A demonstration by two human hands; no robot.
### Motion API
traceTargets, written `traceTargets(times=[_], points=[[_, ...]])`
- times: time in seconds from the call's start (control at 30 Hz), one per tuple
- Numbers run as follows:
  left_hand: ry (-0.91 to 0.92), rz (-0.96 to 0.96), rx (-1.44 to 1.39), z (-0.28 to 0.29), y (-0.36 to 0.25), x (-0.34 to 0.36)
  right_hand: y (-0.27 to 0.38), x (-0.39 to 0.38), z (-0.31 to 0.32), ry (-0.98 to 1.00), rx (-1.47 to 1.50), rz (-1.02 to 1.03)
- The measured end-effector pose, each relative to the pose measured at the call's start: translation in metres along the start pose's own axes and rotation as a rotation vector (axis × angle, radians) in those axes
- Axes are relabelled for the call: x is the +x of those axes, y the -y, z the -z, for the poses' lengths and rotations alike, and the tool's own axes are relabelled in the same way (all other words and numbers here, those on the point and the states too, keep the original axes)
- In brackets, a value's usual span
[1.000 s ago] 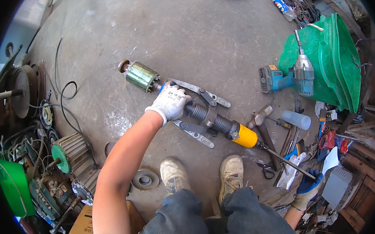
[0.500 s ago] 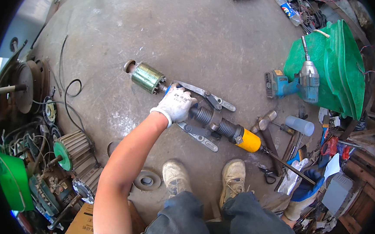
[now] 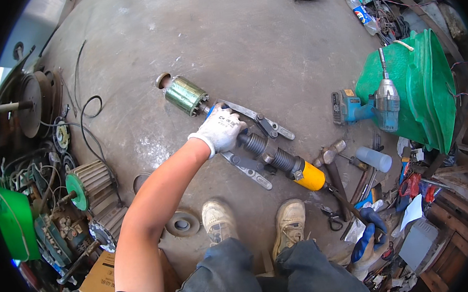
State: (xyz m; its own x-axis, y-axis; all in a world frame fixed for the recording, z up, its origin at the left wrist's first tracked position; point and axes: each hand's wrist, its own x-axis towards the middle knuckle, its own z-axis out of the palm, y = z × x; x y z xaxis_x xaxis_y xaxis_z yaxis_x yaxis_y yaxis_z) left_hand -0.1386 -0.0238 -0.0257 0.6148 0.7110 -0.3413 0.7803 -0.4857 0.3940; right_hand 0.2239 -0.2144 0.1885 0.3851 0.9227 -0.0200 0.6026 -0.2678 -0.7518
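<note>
My left hand (image 3: 222, 129), in a white glove, is shut on the front of a hydraulic gear puller where its steel arms (image 3: 256, 117) meet. The puller lies on the concrete floor with its ribbed black shaft and yellow body (image 3: 309, 176) pointing toward my shoes. Its jaws sit at the shaft end of a greenish motor rotor (image 3: 184, 94) lying just beyond my hand. My right hand (image 3: 366, 237), in a blue and white glove, is low on the right. It grips the end of the thin black lever (image 3: 342, 198) that runs out from the yellow body.
A teal cordless impact wrench (image 3: 369, 106) leans on stacked green plastic tubs (image 3: 422, 89). A hammer (image 3: 329, 155), a white canister (image 3: 374, 159) and loose tools lie on the right. Motors (image 3: 87, 186), a green tub (image 3: 11, 221), a cardboard box (image 3: 99, 280) and a round disc (image 3: 182, 224) are on the left.
My left hand keeps its hold on the puller's front. My right hand has shifted slightly left on the lever. The view has drifted a little.
</note>
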Motion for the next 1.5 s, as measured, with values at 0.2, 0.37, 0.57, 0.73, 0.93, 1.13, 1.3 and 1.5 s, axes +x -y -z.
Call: traceTargets(times=[0.2, 0.37, 0.57, 0.73, 0.93, 1.13, 1.3, 1.5], points=[[0.01, -0.013, 0.026, 0.006, -0.004, 0.003, -0.143, -0.004, 0.118, -0.588, 0.657, -0.515], [-0.022, -0.006, -0.009, -0.005, 0.005, 0.002, -0.051, -0.004, 0.025, -0.263, 0.313, -0.067], [-0.029, -0.032, 0.02, -0.006, -0.006, 0.006, -0.101, -0.014, 0.084, -0.441, 0.281, -0.156], [-0.007, 0.008, 0.011, -0.003, -0.003, -0.004, -0.09, -0.016, 0.057, -0.394, 0.196, -0.185], [0.006, -0.01, -0.021, -0.006, 0.005, -0.006, -0.051, -0.013, 0.03, -0.245, 0.253, -0.081], [-0.035, -0.008, -0.012, -0.015, 0.001, 0.003, -0.14, -0.013, 0.097, -0.409, 0.741, -0.293], [0.011, 0.023, -0.026, -0.016, -0.01, 0.011, -0.025, -0.007, 0.002, -0.03, 0.051, 0.08], [-0.044, 0.002, -0.013, -0.014, -0.001, 0.008, -0.14, 0.009, 0.115, -0.517, 0.905, -0.587]])
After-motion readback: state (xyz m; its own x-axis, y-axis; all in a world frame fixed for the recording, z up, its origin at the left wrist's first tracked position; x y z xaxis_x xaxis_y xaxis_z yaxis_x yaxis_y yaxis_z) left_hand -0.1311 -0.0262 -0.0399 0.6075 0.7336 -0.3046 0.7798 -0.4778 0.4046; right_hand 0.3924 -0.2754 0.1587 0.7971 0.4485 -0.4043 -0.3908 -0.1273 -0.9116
